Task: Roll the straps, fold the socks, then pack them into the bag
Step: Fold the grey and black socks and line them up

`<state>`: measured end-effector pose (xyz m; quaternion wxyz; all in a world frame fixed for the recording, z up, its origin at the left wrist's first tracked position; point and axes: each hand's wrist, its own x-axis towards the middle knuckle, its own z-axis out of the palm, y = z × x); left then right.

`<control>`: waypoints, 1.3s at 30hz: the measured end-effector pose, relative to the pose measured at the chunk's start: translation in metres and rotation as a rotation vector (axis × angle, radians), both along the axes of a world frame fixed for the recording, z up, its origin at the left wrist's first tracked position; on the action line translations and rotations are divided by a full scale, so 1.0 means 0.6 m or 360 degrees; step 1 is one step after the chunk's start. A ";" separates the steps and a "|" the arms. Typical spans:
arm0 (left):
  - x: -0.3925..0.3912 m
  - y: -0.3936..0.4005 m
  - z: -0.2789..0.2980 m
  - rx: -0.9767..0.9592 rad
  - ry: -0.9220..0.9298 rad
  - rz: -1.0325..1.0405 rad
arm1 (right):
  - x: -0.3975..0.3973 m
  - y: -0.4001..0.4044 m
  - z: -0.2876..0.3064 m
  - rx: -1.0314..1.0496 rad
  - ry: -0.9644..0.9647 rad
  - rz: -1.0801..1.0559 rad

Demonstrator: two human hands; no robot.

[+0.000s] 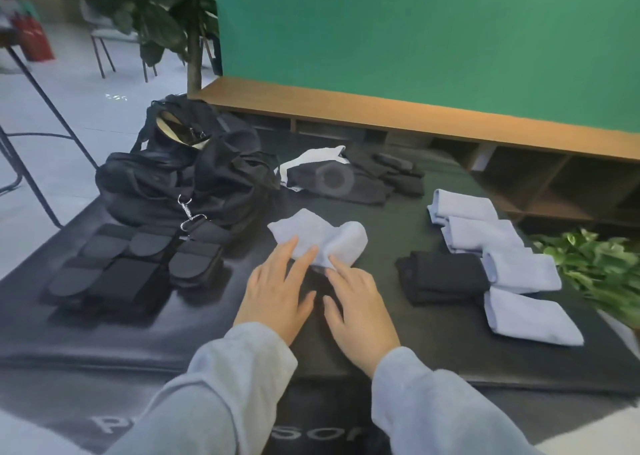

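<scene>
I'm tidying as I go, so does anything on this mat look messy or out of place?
Mostly neat. The unsorted pile of black and white socks behind the blue sock under your hands lies jumbled, unlike the folded row at right.

A green wall [433,39] rises ahead of me above a wooden shelf [381,108]; leafy plant [595,267] right, chair [114,39] far left

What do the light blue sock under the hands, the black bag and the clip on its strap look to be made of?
Sock: soft knit fabric, matte; it drapes and creases under the left hand and right hand. Fibre cannot be told.
Bag: black woven cloth, probably nylon or similar, with a slight sheen; it slumps in soft folds.
Clip: metal, by its bright silver glint.
</scene>
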<state>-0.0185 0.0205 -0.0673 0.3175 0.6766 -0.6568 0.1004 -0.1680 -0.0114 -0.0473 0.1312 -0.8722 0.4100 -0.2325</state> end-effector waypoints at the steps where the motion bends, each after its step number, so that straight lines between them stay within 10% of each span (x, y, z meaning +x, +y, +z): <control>1: -0.003 0.008 -0.001 -0.0007 -0.0008 -0.0017 | 0.000 0.006 -0.001 -0.0048 -0.0023 0.0026; 12: -0.018 0.036 0.008 0.0253 0.0168 -0.0070 | -0.026 0.028 -0.014 0.0224 -0.0585 -0.0209; 21: -0.016 0.031 0.015 0.0581 0.0343 0.0005 | -0.008 -0.033 0.001 0.0596 -0.0472 -0.0368; 30: -0.009 0.014 0.017 0.0319 0.0525 0.0468 | -0.010 -0.037 0.000 0.0412 -0.0514 -0.0311; 39: -0.006 0.028 0.023 0.0297 0.0731 0.0230 | -0.011 -0.033 -0.008 0.0201 -0.0815 -0.0342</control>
